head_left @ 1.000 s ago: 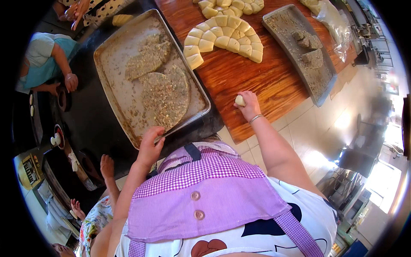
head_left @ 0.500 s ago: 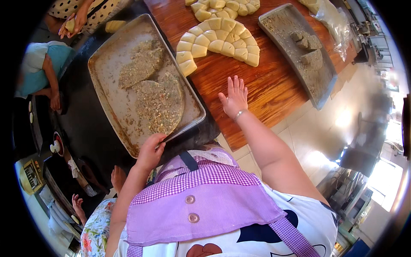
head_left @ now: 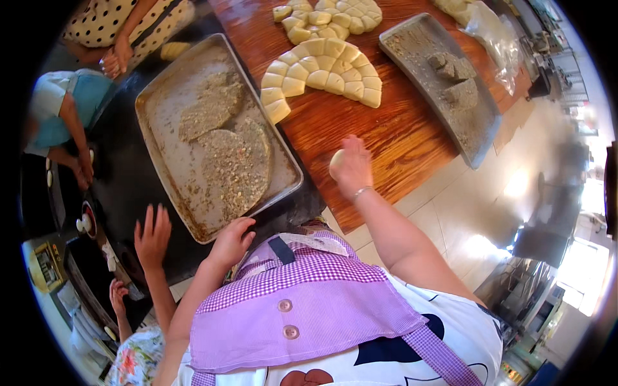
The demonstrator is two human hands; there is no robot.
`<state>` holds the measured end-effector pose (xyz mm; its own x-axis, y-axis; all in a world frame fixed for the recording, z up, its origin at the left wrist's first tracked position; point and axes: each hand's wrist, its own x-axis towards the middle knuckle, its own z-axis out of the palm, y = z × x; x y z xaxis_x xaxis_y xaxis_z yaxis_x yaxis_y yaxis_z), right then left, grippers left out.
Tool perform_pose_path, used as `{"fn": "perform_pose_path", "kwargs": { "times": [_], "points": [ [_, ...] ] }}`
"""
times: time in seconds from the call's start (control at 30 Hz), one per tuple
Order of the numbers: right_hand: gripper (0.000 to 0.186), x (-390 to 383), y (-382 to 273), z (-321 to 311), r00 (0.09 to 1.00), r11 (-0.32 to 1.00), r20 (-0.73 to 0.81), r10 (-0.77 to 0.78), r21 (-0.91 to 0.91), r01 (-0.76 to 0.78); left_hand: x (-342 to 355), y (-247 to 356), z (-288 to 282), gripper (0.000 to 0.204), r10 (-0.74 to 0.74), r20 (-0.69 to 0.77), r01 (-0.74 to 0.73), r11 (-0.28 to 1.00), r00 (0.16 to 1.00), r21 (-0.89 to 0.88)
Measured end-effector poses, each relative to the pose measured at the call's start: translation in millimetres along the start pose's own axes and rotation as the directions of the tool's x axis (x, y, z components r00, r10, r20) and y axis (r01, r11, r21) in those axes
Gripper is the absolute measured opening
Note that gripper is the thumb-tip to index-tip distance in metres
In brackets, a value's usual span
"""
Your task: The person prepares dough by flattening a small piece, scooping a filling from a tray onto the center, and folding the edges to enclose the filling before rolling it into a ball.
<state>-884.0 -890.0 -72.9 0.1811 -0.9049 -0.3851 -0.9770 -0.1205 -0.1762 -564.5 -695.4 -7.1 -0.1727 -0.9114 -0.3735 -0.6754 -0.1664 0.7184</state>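
Note:
My right hand is over the near part of the wooden table, smeared by motion. A small pale piece of dough shows at its left side, where the thumb is hidden, and appears gripped there. Near the tray's close edge is my left hand, loosely curled, thumb and forefinger apart with nothing visible between them. The large metal tray bears crumbly brown filling in two flattened mounds. Beyond my right hand lies a curved slab of scored pale dough pieces.
More scored dough is at the table's far side. A narrower grey tray with filling chunks stands right, beside a clear plastic bag. Another person's hand is raised close to my left forearm; others' hands work at the far left.
My right hand turned from flat and spread, and dough now shows beside it. My left hand drew back from the tray edge. A neighbour's hand rose at the left.

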Motion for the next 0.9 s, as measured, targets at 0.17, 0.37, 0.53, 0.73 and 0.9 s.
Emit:
{"fn": "perform_pose_path", "kwargs": {
  "times": [0.17, 0.37, 0.53, 0.73, 0.9],
  "points": [
    [0.077, -5, 6, -2, 0.986, 0.992, -0.114, -0.121, -0.046, 0.116, -19, -15, 7, 0.031, -0.091, -0.067, 0.087, 0.994, 0.994, -0.059],
    [0.061, -20, 38, 15, 0.902, 0.883, -0.297, 0.313, 0.442, -0.160, -20, -19, 11, 0.027, -0.324, -0.124, 0.251, 0.880, 0.938, -0.403],
    [0.042, 2, 45, -9, 0.924, 0.550, 0.245, 0.295, 0.747, -0.374, -20, -27, 24, 0.029, -0.241, -0.217, 0.092, 0.841, 0.946, -0.534],
    [0.027, -29, 19, -34, 0.999, 0.780, -0.027, -0.017, 0.625, 0.030, -21, -35, 45, 0.038, -0.359, -0.027, 0.142, 0.436, 0.933, -0.889],
    [0.029, -89, -89, -86, 0.820, 0.312, 0.331, -0.466, 0.929, -0.198, 0, -5, 44, 0.062, -0.157, 0.210, 0.169, -0.239, 0.965, -0.956]
  ]
}}
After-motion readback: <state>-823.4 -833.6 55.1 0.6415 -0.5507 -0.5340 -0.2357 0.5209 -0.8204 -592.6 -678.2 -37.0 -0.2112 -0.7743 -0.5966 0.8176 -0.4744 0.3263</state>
